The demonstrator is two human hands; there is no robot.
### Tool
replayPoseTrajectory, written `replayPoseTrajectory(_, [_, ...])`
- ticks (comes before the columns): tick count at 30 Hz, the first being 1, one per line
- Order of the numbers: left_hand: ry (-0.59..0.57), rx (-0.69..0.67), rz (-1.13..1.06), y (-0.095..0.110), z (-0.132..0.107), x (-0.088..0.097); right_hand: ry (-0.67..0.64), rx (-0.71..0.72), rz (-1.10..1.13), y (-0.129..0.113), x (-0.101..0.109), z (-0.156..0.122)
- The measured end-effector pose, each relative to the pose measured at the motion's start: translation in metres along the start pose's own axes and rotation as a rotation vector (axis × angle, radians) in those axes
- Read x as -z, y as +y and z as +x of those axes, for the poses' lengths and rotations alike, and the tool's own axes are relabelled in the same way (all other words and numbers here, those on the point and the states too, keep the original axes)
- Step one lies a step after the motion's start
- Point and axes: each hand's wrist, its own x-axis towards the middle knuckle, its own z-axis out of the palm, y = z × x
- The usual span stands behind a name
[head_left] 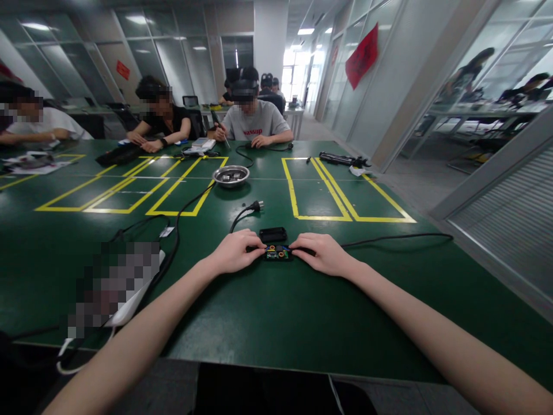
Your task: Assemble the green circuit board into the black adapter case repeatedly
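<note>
In front of me on the green table lies an open black plastic case (pixel 277 253) with a small circuit board, copper-coloured rings and blue wires inside. My left hand (pixel 238 252) pinches its left end, thumb and forefinger together. At the opposite end my right hand (pixel 322 253) is closed in a pinch, near the blue wires; the exact grip point is too small to tell. Just behind the case sits a separate black cover (pixel 273 234), its hollow side showing. A cord with a black plug (pixel 258 206) runs toward my left hand, and a black cable (pixel 397 236) extends from behind my right hand.
A metal bowl (pixel 231 176) with small metal parts stands farther back. A white power strip (pixel 136 294) with cables lies to the left. Yellow tape (pixel 349 219) marks rectangles on the green table (pixel 216 323). Several people sit across it; a folded black tripod (pixel 343 159) lies back right.
</note>
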Motion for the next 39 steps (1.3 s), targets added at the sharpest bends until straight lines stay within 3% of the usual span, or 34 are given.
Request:
replayPoseTrajectory(8, [-0.032, 0.007, -0.136, -0.003, 0.001, -0.001, -0.079, 0.068, -0.092, -0.001, 0.005, 0.001])
replayPoseTrajectory(16, [0.080, 0.153, -0.287, -0.006, 0.003, -0.009, -0.060, 0.099, -0.199, 0.000, 0.002, 0.004])
replayPoseTrajectory(23, [0.015, -0.141, 0.101, -0.003, 0.004, 0.000, -0.073, 0.126, -0.208, 0.001, 0.002, 0.006])
replayPoseTrajectory(30, [0.068, -0.166, 0.159, -0.003, 0.003, 0.003, -0.027, 0.096, -0.130, -0.001, 0.000, 0.007])
replayPoseTrajectory(32, [0.152, -0.107, 0.171, -0.004, 0.003, 0.000, 0.051, 0.046, -0.005, 0.001, -0.004, 0.005])
replayPoseTrajectory(35, [0.274, 0.099, 0.218, -0.008, 0.006, -0.006, 0.167, -0.104, 0.119, 0.008, -0.012, 0.005])
replayPoseTrajectory(39, [0.213, 0.290, 0.086, -0.013, 0.011, -0.017, 0.192, -0.238, 0.088, 0.017, -0.021, 0.009])
